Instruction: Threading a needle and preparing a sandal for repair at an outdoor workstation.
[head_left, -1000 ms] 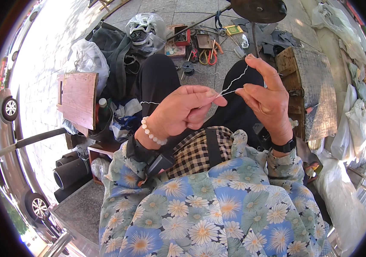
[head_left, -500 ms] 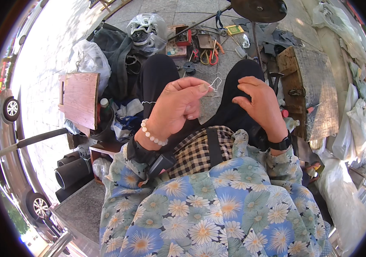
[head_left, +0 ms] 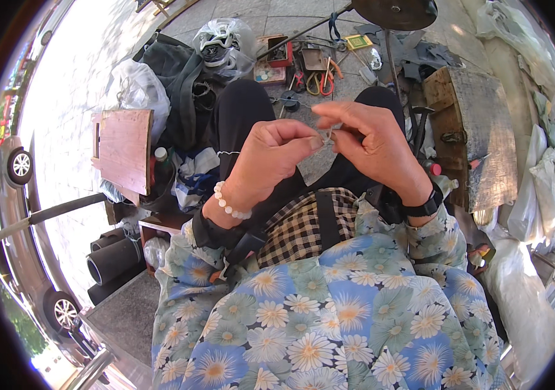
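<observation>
My left hand [head_left: 272,159], with a white bead bracelet [head_left: 230,201] on its wrist, pinches a fine white thread [head_left: 327,137] between thumb and forefinger. The thread forms a small tangle or loop at the fingertips, and a strand also shows at the left side of this hand. Opposite it, my right hand [head_left: 378,143], wearing a black watch [head_left: 425,203], has its fingers curled over and its thumb tip at the thread loop. Both sets of fingertips nearly meet above the gap between my knees.
On the pavement ahead lie orange-handled scissors [head_left: 326,83], a red box [head_left: 280,53] and a black spool [head_left: 290,101]. A bagged shoe [head_left: 224,49] sits beyond my left knee. A wooden box [head_left: 479,140] stands at right, a wooden board [head_left: 123,151] at left.
My right hand has moved left and inward from above my right knee to the thread at my left fingertips. My left hand has stayed nearly in place, still pinching the thread.
</observation>
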